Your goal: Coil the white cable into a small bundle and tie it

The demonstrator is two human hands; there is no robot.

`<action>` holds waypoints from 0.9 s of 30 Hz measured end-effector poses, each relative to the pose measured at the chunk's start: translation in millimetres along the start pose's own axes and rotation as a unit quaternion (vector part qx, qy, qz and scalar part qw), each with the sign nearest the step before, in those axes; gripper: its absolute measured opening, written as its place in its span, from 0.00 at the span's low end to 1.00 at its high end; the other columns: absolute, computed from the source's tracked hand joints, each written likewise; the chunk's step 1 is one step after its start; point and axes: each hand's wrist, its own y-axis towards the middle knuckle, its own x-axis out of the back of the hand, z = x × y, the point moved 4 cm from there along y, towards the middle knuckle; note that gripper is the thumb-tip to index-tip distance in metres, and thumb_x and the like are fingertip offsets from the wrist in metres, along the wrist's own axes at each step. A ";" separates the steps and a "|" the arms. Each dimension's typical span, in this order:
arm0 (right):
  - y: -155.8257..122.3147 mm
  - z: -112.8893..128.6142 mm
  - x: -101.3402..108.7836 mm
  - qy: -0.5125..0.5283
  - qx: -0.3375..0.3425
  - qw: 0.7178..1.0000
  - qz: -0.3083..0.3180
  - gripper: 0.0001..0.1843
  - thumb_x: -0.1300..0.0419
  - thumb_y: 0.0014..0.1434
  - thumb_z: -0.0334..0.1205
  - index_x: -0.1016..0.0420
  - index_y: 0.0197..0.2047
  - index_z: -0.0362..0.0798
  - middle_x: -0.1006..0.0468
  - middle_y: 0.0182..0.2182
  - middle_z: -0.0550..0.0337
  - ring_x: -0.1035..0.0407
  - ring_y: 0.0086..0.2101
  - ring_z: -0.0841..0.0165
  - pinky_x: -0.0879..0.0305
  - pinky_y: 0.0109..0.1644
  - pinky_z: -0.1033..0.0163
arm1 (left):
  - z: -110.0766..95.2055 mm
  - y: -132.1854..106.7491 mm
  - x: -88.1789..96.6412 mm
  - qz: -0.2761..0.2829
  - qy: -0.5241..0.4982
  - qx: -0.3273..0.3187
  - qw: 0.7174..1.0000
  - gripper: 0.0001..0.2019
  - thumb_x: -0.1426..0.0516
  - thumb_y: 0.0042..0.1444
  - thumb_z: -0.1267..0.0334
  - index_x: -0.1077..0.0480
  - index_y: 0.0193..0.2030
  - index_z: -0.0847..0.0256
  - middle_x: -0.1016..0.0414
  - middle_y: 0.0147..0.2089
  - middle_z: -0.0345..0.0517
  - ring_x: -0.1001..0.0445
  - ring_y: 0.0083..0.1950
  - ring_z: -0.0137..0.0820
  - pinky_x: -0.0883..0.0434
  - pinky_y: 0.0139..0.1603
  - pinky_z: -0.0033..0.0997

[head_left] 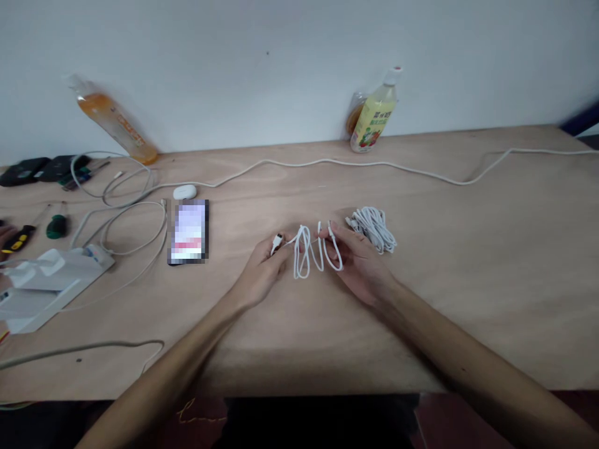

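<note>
Both hands have a grip on one white charging cable (309, 252): the left hand (262, 269) pinches the plug end between its fingertips, and the right hand (356, 262) is closed over the other part, with several loops hanging between them just above the counter (468, 274). By the look of it, the cable is partway through being coiled, so the step in hand is gathering its loops; the next move would call for keeping the loops even and the plug end held firm. Just beyond the right hand lies a bundled white cable (374, 228), already wound. To the left of the hands sits a phone (188, 232) with white earbuds case (185, 191) behind it.
</note>
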 end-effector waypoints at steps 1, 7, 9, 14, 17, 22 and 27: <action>0.4 0.8 0.3 -0.002 0.003 1.000 -0.003 0.26 0.17 0.45 0.63 0.14 0.30 0.49 0.34 0.19 0.69 0.46 0.22 0.74 0.50 0.25 0.65 | -0.2 0.2 1.1 -0.005 0.015 -0.011 1.000 0.14 0.39 0.65 0.49 0.29 0.35 0.57 0.43 0.25 0.32 0.45 0.25 0.26 0.45 0.26 0.27; -1.4 0.2 -2.0 -0.019 -0.007 0.999 0.036 0.27 0.19 0.47 0.65 0.14 0.30 0.49 0.27 0.23 0.65 0.41 0.23 0.73 0.49 0.25 0.65 | -0.7 1.0 -0.6 0.000 0.059 -0.047 0.997 0.19 0.38 0.69 0.45 0.23 0.34 0.58 0.38 0.25 0.36 0.35 0.31 0.31 0.36 0.33 0.29; -2.7 -2.0 -2.6 -0.017 -0.028 0.998 0.059 0.25 0.19 0.49 0.64 0.13 0.31 0.50 0.25 0.24 0.63 0.39 0.24 0.72 0.48 0.26 0.65 | -1.2 1.0 -2.8 0.016 0.045 -0.048 0.998 0.21 0.37 0.67 0.43 0.24 0.33 0.59 0.37 0.26 0.36 0.37 0.30 0.30 0.37 0.32 0.30; -3.4 -2.4 -1.7 -0.001 -0.058 0.996 0.066 0.25 0.18 0.48 0.64 0.14 0.30 0.49 0.28 0.20 0.65 0.41 0.23 0.73 0.46 0.26 0.66 | -3.6 1.1 -1.4 0.006 0.020 -0.020 1.000 0.24 0.36 0.64 0.39 0.28 0.30 0.59 0.39 0.27 0.35 0.45 0.27 0.26 0.44 0.28 0.29; -4.2 0.7 -5.1 0.003 -0.057 0.996 0.073 0.26 0.18 0.47 0.63 0.15 0.29 0.49 0.31 0.18 0.67 0.45 0.21 0.75 0.49 0.25 0.66 | -7.3 1.1 0.4 0.002 0.037 -0.035 0.999 0.23 0.37 0.65 0.40 0.27 0.32 0.60 0.37 0.27 0.36 0.43 0.28 0.27 0.42 0.30 0.29; -7.0 4.3 -9.3 0.010 -0.035 0.997 0.062 0.27 0.18 0.47 0.65 0.16 0.28 0.49 0.33 0.17 0.68 0.47 0.20 0.76 0.52 0.24 0.67 | -9.1 -1.1 3.7 -0.014 0.106 -0.066 0.992 0.20 0.42 0.71 0.47 0.26 0.32 0.59 0.31 0.29 0.38 0.37 0.31 0.30 0.37 0.36 0.31; -5.8 4.3 -7.0 -0.014 0.005 0.999 0.050 0.26 0.20 0.50 0.64 0.16 0.28 0.50 0.33 0.17 0.68 0.46 0.20 0.75 0.51 0.24 0.66 | -12.1 -4.9 7.9 -0.076 0.211 -0.107 0.969 0.14 0.42 0.69 0.55 0.21 0.36 0.58 0.21 0.35 0.42 0.29 0.37 0.35 0.36 0.40 0.33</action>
